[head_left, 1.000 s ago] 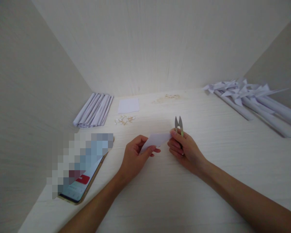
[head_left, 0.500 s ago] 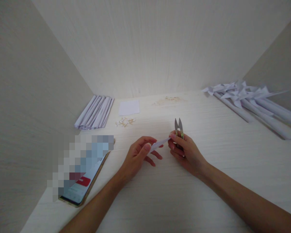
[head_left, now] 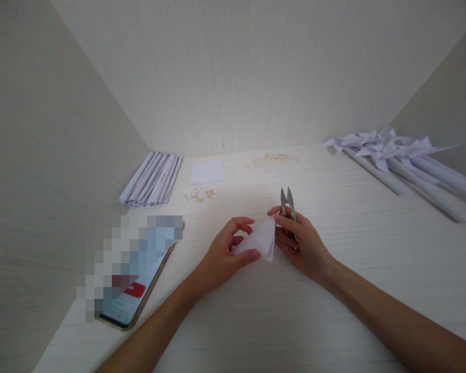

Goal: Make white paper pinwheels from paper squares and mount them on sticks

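My left hand (head_left: 222, 255) is closed on a small piece of white paper (head_left: 259, 238), thumb in front and fingers behind it. The paper looks folded, with creases and loose lower corners on its right side. My right hand (head_left: 306, 242) pinches the paper's upper right corner between thumb and fingertip. Thread snips (head_left: 290, 198) lie in the same right hand, their two pointed blades upward and apart. Part of their handle is hidden by the fingers.
Rolled paper tubes (head_left: 151, 180) lie at the back left beside a white paper square (head_left: 207, 171) and a pile of small sticks (head_left: 202, 194). A phone (head_left: 143, 285) is at left. Paper pinwheels (head_left: 392, 150) on tubes lie at right. Crumb-like bits (head_left: 274, 158) lie near the back wall.
The paper has turned from nearly edge-on to showing its broad folded face. My left thumb has moved lower and right along it. The right hand keeps the snips and the corner.
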The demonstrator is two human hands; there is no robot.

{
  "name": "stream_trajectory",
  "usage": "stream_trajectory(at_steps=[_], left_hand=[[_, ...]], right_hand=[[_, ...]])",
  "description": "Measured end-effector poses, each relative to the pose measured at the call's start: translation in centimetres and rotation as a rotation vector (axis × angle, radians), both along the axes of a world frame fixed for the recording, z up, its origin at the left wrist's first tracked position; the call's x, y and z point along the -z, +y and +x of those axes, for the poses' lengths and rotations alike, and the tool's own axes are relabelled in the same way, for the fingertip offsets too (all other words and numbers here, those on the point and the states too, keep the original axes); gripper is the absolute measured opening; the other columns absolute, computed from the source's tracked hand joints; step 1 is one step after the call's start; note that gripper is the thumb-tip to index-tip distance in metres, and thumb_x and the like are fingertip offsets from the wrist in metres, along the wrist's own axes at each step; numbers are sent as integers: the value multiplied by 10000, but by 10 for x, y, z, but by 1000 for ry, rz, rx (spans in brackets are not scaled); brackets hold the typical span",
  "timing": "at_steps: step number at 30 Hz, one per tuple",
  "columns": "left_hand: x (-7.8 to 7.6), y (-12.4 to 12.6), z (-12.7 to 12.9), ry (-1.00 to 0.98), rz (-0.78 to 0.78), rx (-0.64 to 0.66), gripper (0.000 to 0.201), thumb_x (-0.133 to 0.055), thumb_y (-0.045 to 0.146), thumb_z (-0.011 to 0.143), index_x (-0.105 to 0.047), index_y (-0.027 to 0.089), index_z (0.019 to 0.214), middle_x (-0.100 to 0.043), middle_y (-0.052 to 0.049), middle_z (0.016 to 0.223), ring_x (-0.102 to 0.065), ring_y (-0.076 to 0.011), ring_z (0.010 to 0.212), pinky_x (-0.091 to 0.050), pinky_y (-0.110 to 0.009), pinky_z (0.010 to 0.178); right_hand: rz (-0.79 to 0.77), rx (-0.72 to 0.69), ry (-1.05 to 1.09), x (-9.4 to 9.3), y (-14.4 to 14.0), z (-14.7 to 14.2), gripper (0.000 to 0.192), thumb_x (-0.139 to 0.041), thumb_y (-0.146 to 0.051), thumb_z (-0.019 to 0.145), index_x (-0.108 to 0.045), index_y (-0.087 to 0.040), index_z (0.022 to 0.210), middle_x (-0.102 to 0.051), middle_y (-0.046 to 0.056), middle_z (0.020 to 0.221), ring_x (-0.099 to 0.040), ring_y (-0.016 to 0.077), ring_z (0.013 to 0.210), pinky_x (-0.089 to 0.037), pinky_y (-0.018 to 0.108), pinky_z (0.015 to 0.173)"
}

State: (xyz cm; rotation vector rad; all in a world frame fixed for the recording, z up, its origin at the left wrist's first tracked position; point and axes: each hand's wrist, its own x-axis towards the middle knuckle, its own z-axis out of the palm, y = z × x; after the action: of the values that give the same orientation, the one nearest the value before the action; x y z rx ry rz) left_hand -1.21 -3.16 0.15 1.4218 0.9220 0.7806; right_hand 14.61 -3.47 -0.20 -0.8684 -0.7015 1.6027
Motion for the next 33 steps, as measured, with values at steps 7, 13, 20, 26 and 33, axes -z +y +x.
stream_trajectory(at_steps=[7,13,20,26,33], left_hand=[[-2,-4,3,112,57,-23,418,-615,226,638,-450,198,1020,-536,-25,885,-516,-142,781,-423,-241,672],[-5,-1,3,12,-4,-130,210,-537,241,712,-495,162,902,-560,6,721,-502,-90,597,-414,-190,550],[-2,5,0,-100,-16,-317,180,-575,242,685,-519,168,840,-548,38,588,-482,-71,513,-392,-173,508],[-2,7,-1,-117,-14,-384,172,-576,239,687,-520,183,840,-535,52,552,-468,-59,491,-385,-157,502],[-1,7,-1,-100,1,-365,175,-575,247,692,-518,188,847,-532,52,552,-459,-56,489,-377,-150,488]], right_hand=[[-1,6,-93,-1,-2,-4,221,-596,-260,666,-536,-176,861,-263,-119,388,-166,16,319,-115,152,308],[34,-44,-256,1,-2,-6,202,-626,-312,632,-515,-163,710,-297,-115,383,-203,16,311,-118,170,309],[145,-106,-542,0,-2,-7,228,-565,-329,671,-500,-147,551,-298,-94,380,-218,27,331,-131,192,332],[167,-101,-620,-1,-2,-7,179,-538,-293,685,-485,-162,574,-313,-95,378,-231,36,325,-158,197,337],[128,-71,-564,-1,-3,-8,177,-546,-308,672,-504,-153,599,-340,-84,423,-240,33,344,-158,197,345]])
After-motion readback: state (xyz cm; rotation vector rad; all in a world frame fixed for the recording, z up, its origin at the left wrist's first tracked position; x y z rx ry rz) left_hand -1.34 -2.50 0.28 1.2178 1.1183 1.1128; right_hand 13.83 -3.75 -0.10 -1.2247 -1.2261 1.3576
